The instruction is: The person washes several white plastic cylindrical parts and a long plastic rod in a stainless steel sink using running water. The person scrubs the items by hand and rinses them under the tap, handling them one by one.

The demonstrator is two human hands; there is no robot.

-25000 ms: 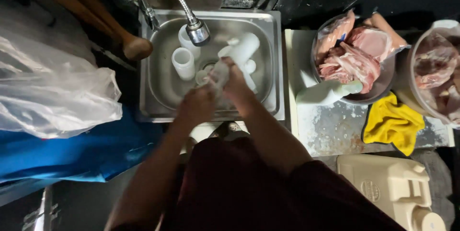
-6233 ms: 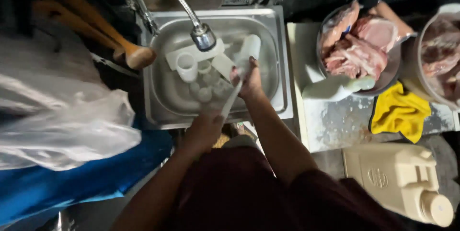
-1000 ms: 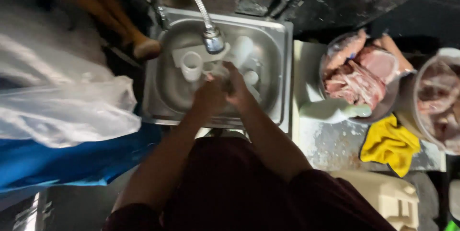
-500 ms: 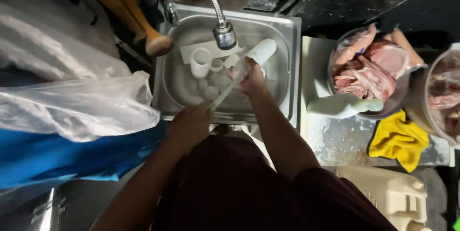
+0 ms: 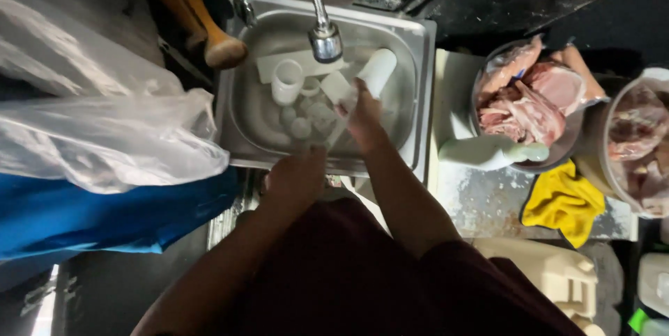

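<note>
The right hand (image 5: 364,110) is closing its grip on a long, thin whitish piece (image 5: 334,134) that is slanting down toward the sink's front wall, while the left hand (image 5: 296,176) is resting at the front rim at about 6 o'clock of the basin; whether its grip is clenched on the lower end of that piece or just lying on the rim, I cannot tell.

The steel sink (image 5: 418,50) is holding a crowd of white plastic parts: a flat plate, a white tube (image 5: 377,71) at 2 o'clock, a white cup (image 5: 286,82) at 10 o'clock, and small round caps (image 5: 301,126) near the middle. The faucet head (image 5: 325,40) is hanging just above the right hand, so a lifted piece could be knocking against it. Wet plastic is likely slippery, and a dropped piece could be scattering the caps. The bowl of raw meat (image 5: 529,96) is sitting at 3 o'clock on the counter (image 5: 481,197), near enough that splashes could be carrying between the two.

Both palms are hidden, the thin piece is blurred, and the second meat bowl (image 5: 637,141) is cut off at the edge.
</note>
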